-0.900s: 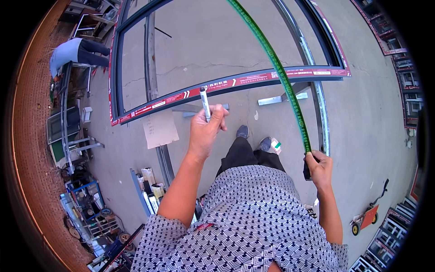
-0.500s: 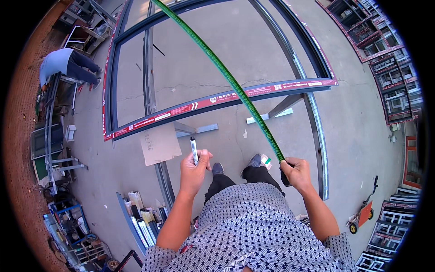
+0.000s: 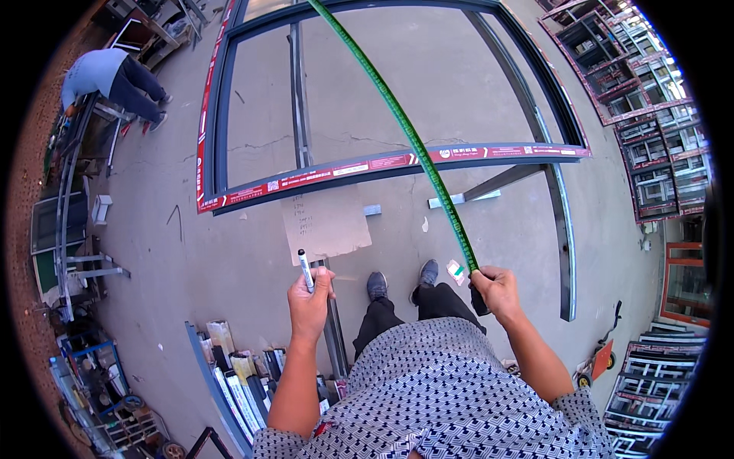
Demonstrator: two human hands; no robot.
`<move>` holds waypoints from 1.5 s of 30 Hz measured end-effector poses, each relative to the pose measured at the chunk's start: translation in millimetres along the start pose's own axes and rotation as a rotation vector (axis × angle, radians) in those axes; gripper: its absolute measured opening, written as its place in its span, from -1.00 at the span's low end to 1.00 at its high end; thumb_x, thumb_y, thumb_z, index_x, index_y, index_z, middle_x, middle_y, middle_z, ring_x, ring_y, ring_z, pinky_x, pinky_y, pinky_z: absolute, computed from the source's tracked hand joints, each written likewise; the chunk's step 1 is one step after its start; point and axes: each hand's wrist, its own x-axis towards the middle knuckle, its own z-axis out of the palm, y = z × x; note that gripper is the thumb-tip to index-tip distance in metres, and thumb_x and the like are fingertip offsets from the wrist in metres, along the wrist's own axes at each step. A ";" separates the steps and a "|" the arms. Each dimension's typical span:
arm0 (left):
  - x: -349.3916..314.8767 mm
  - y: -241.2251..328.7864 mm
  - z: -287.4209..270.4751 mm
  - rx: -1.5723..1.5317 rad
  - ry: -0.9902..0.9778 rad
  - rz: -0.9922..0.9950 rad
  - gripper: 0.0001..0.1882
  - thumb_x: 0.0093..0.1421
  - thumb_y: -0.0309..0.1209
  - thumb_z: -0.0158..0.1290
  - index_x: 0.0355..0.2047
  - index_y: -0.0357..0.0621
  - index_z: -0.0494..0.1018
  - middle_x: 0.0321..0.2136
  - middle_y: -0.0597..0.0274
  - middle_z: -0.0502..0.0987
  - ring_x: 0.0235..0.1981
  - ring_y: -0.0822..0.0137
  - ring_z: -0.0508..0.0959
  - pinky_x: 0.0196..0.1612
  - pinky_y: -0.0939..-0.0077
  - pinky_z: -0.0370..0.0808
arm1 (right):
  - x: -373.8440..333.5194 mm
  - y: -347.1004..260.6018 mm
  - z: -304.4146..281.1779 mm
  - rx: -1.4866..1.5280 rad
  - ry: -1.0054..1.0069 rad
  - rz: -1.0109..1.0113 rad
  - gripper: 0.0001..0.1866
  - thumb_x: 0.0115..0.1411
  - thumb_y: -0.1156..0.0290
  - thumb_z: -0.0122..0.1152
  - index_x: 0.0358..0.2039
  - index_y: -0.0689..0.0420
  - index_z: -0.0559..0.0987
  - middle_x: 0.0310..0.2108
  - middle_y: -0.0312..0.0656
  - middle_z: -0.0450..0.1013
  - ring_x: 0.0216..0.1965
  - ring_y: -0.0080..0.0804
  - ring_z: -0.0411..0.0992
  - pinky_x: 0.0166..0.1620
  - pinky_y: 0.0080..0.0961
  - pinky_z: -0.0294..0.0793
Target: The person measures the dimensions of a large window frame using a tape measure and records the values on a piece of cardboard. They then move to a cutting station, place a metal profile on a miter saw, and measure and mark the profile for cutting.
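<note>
My left hand point(image 3: 310, 304) is closed around a white marker point(image 3: 306, 271) with a dark cap, which points up and away from me. In my right hand point(image 3: 498, 294) is the black case of a tape measure point(image 3: 479, 300). Its green blade point(image 3: 397, 121) runs out from my thumb, up and to the left. It passes over the near bar of a dark window frame point(image 3: 306, 183) and leaves the view at the top. Red and white protective film covers the frame's edges. A sheet of cardboard point(image 3: 325, 229) with handwriting lies just beyond my left hand, partly under the frame.
Metal support rails point(image 3: 562, 245) carry the frame. Profile offcuts point(image 3: 245, 386) lie at lower left, beside tool racks. A co-worker in a light blue shirt point(image 3: 95, 73) bends at upper left. Stacked frames point(image 3: 650, 153) and an orange hand truck point(image 3: 602, 361) stand at right.
My view has shifted, so the frame and cardboard appear further right. My left hand has come slightly lower and to the left with the marker. The tape stays extended from my right hand.
</note>
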 end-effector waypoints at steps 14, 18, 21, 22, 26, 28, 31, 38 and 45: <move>-150.2 -82.7 -104.7 -0.093 0.635 -0.205 -0.70 0.47 -0.23 0.11 -0.24 -0.26 0.57 -0.57 0.42 0.41 -0.52 0.55 0.41 -0.41 0.59 0.38 | 8.3 -20.5 66.3 -0.049 -0.381 -0.129 -0.72 0.38 0.32 0.26 -0.34 0.30 0.68 -0.54 -0.31 0.52 -0.58 -0.64 0.38 -0.51 -0.59 0.33; -189.6 -87.4 -114.8 -0.122 0.673 -0.268 -0.69 0.47 -0.22 0.11 -0.26 -0.25 0.55 -0.58 0.42 0.40 -0.53 0.54 0.39 -0.41 0.58 0.38 | 4.2 -28.8 96.2 -0.029 -0.436 -0.178 -0.69 0.37 0.34 0.25 -0.47 0.29 0.62 -0.66 -0.37 0.40 -0.68 -0.67 0.27 -0.60 -0.56 0.19; -206.4 -95.0 -124.8 -0.060 0.709 -0.338 -0.68 0.48 -0.21 0.10 -0.24 -0.27 0.55 -0.58 0.41 0.40 -0.53 0.54 0.39 -0.40 0.58 0.39 | -12.6 -34.8 105.6 -0.075 -0.446 -0.169 -0.69 0.36 0.35 0.24 -0.49 0.29 0.61 -0.68 -0.37 0.38 -0.69 -0.66 0.26 -0.62 -0.55 0.18; -208.6 -95.2 -127.0 -0.062 0.710 -0.351 -0.68 0.48 -0.21 0.09 -0.24 -0.27 0.55 -0.58 0.41 0.40 -0.53 0.54 0.39 -0.40 0.58 0.39 | -21.1 -35.9 107.2 -0.034 -0.456 -0.128 -0.69 0.36 0.35 0.24 -0.50 0.28 0.62 -0.68 -0.36 0.39 -0.69 -0.66 0.27 -0.63 -0.53 0.17; -189.2 -91.9 -152.6 0.005 0.605 -0.333 -0.68 0.47 -0.20 0.10 -0.24 -0.26 0.55 -0.58 0.42 0.40 -0.57 0.54 0.39 -0.43 0.57 0.40 | -33.4 -34.0 120.9 -0.056 -0.413 -0.128 -0.66 0.36 0.36 0.23 -0.53 0.29 0.60 -0.70 -0.37 0.37 -0.69 -0.66 0.26 -0.63 -0.52 0.17; -171.5 -94.5 -169.4 -0.033 0.541 -0.323 -0.68 0.47 -0.19 0.11 -0.26 -0.23 0.55 -0.57 0.41 0.42 -0.56 0.56 0.41 -0.43 0.57 0.41 | -41.1 -34.7 131.4 -0.054 -0.366 -0.136 -0.65 0.36 0.35 0.23 -0.54 0.29 0.59 -0.70 -0.38 0.36 -0.69 -0.66 0.26 -0.62 -0.52 0.18; -138.9 -104.6 -206.8 0.033 0.419 -0.309 -0.67 0.47 -0.18 0.11 -0.26 -0.23 0.56 -0.57 0.41 0.45 -0.54 0.56 0.43 -0.42 0.57 0.42 | -57.3 -27.1 147.7 -0.061 -0.306 -0.112 -0.68 0.36 0.36 0.23 -0.51 0.27 0.62 -0.66 -0.39 0.42 -0.67 -0.67 0.30 -0.60 -0.56 0.22; -45.5 -111.2 -301.8 0.176 0.123 -0.223 -0.64 0.47 -0.17 0.10 -0.26 -0.26 0.57 -0.58 0.42 0.42 -0.55 0.56 0.41 -0.44 0.57 0.41 | -125.0 -5.2 210.5 -0.035 -0.018 -0.075 -0.69 0.36 0.36 0.23 -0.50 0.29 0.63 -0.66 -0.36 0.43 -0.69 -0.64 0.30 -0.61 -0.55 0.22; 15.7 -77.2 -381.0 0.085 0.107 -0.138 -0.71 0.47 -0.21 0.10 -0.26 -0.20 0.54 -0.58 0.43 0.40 -0.57 0.55 0.39 -0.44 0.55 0.43 | -194.7 -18.3 264.5 -0.064 0.137 -0.005 -0.66 0.26 0.32 0.26 -0.56 0.32 0.60 -0.74 -0.34 0.35 -0.64 -0.66 0.30 -0.57 -0.45 0.27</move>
